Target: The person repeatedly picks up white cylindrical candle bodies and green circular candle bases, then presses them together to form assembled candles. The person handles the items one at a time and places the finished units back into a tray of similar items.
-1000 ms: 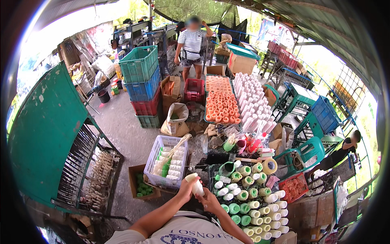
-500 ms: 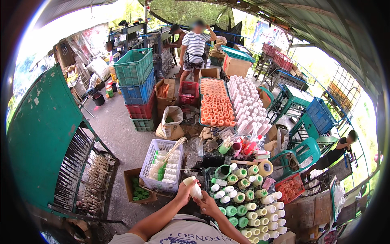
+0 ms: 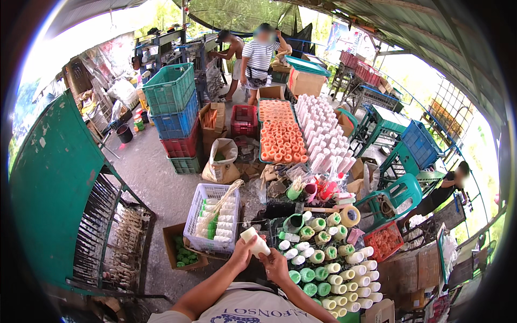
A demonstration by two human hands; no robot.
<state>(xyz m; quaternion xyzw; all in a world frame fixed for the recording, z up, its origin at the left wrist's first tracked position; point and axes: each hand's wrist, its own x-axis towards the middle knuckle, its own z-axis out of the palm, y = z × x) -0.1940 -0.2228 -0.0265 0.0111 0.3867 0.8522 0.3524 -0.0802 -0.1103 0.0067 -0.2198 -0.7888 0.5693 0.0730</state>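
Both of my hands hold a thick cream-white candle (image 3: 255, 241) tilted in front of my chest. My left hand (image 3: 242, 255) is closed around its lower left side. My right hand (image 3: 276, 267) grips the end nearer me, its fingertips partly hidden by the candle. Just to the right stand several rows of cream candles (image 3: 344, 289) and green ones (image 3: 307, 274), close together. Beyond my left hand sits a pale lilac basket (image 3: 189, 226) with white and green candles (image 3: 224, 219) and a bundle of pale wick string (image 3: 219, 205).
A box with green pieces (image 3: 186, 257) stands left of the basket. Stacked crates (image 3: 173, 119), trays of orange candles (image 3: 283, 141) and tall white candles (image 3: 323, 129) lie farther off. A green chair (image 3: 396, 202) stands right; a green rack (image 3: 59, 199) left. Other people work nearby.
The candle has turned slightly in my hands and lies more slanted, its upper end shifted left. My view has swung a little. A shirtless co-worker at the back shows more fully.
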